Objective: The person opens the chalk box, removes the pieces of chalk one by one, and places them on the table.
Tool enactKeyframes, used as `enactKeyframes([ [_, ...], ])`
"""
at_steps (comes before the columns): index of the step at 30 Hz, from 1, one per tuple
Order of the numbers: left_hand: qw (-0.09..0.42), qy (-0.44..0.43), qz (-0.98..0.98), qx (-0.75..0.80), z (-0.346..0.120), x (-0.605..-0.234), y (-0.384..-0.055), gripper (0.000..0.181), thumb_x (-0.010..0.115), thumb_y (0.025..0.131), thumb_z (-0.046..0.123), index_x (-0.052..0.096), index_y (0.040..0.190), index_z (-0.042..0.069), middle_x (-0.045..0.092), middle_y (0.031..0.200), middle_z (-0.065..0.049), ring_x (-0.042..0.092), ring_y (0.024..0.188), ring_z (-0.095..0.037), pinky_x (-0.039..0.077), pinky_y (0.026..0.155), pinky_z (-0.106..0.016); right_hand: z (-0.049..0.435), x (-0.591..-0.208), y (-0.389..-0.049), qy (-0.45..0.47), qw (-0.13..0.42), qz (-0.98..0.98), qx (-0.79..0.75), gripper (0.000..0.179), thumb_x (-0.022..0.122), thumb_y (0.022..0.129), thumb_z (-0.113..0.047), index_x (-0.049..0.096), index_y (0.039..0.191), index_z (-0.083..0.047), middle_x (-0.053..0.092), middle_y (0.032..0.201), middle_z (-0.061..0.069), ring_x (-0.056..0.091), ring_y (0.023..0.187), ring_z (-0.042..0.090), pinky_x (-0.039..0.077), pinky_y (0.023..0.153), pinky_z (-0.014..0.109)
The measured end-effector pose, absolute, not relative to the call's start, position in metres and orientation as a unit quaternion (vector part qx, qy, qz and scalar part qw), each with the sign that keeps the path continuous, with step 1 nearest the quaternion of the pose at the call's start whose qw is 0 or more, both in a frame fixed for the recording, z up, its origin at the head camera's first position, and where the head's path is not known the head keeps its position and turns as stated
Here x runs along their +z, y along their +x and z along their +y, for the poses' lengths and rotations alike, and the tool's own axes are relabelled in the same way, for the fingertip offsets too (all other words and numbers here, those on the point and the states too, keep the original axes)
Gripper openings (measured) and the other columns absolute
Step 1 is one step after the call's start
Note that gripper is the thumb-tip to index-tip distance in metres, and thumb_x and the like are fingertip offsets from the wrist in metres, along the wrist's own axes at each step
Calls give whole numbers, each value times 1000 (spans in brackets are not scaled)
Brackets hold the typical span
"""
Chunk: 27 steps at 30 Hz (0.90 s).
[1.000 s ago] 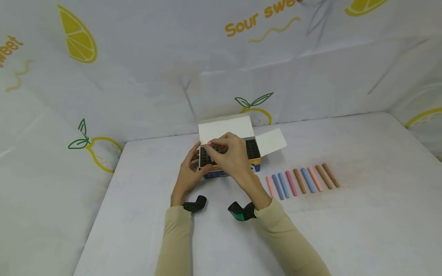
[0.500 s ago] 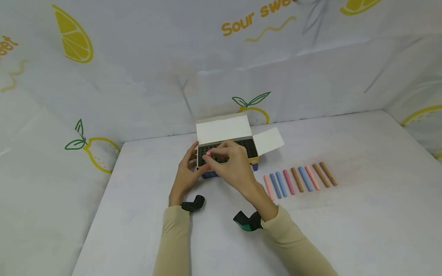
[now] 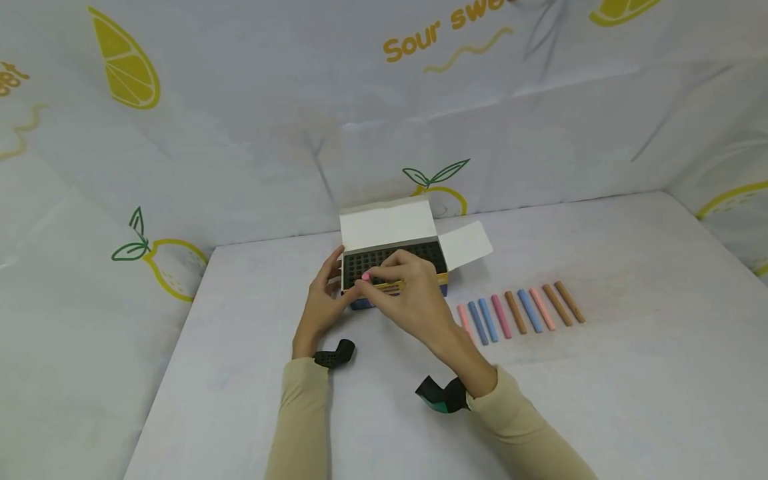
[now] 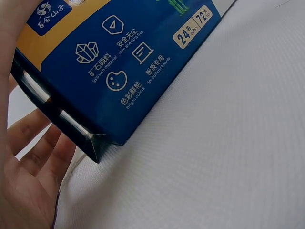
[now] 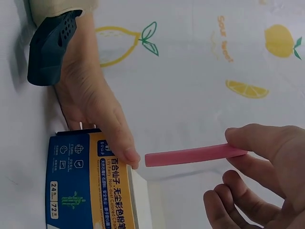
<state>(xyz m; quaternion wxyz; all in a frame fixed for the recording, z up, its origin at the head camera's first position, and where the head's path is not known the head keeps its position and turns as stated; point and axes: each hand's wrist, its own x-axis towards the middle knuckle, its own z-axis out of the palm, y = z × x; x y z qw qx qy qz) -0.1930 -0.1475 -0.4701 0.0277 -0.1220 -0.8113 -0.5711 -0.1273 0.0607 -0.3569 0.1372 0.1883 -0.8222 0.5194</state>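
Observation:
In the head view my right hand pinches a pink chalk stick between thumb and fingertips, over the front left part of the chalk box. The right wrist view shows the whole pink stick clear of the box, one end between the fingertips and the other end near my left thumb. My left hand grips the box by its left end, thumb at the top front edge, fingers around the side. Blue and yellow print covers the box front. Inside lies a black holder with rows of holes, partly hidden by my right hand.
The box's white lid stands raised at the back, and a side flap sticks out right. Several chalk sticks, in pinks, blues and browns, lie in a row on the white table. A lemon-print sheet hangs behind.
My right hand has drawn back toward the box's front edge with the pink chalk stick, uncovering more of the holder. The left hand stays on the box. The head view has shifted slightly.

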Motion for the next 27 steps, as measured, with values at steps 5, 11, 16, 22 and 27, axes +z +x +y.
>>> enactKeyframes([
  [5, 21, -110, -814, -570, -146, -471, -193, 86, 79, 89, 17, 33, 161, 27, 50, 143, -19, 48, 133, -32, 42, 115, -54, 68, -361, -126, 187, 149, -823, 516, 21, 85, 84, -16, 82, 98, 0, 69, 90, 11, 62, 74, 22, 44, 59, 22],
  [11, 6, -96, -815, -571, -140, -453, -184, 85, 75, 89, 12, 32, 162, 21, 47, 147, -23, 46, 137, -38, 39, 118, -55, 77, -364, -127, 193, 163, -819, 515, 17, 85, 83, -12, 82, 94, 1, 68, 88, 12, 63, 75, 27, 45, 60, 22],
  [16, 5, -99, -813, -574, -136, -438, -176, 84, 78, 90, 22, 34, 161, 19, 47, 149, -23, 47, 136, -39, 39, 118, -56, 82, -363, -129, 186, 154, -821, 518, 16, 84, 84, -11, 82, 94, 1, 70, 89, 13, 65, 76, 28, 45, 57, 21],
  [22, 15, -105, -815, -569, -143, -462, -188, 85, 79, 89, 27, 34, 160, 30, 49, 148, -19, 50, 135, -36, 40, 118, -56, 92, -358, -129, 179, 160, -819, 522, 13, 83, 84, -10, 83, 92, 0, 71, 88, 11, 64, 74, 22, 45, 54, 22],
  [27, 20, -107, -818, -565, -146, -469, -192, 84, 81, 87, 41, 35, 157, 42, 49, 148, -13, 51, 133, -30, 42, 116, -53, 103, -351, -129, 178, 171, -824, 511, 12, 83, 85, -10, 83, 92, -1, 71, 87, 10, 71, 78, 20, 53, 60, 22],
])
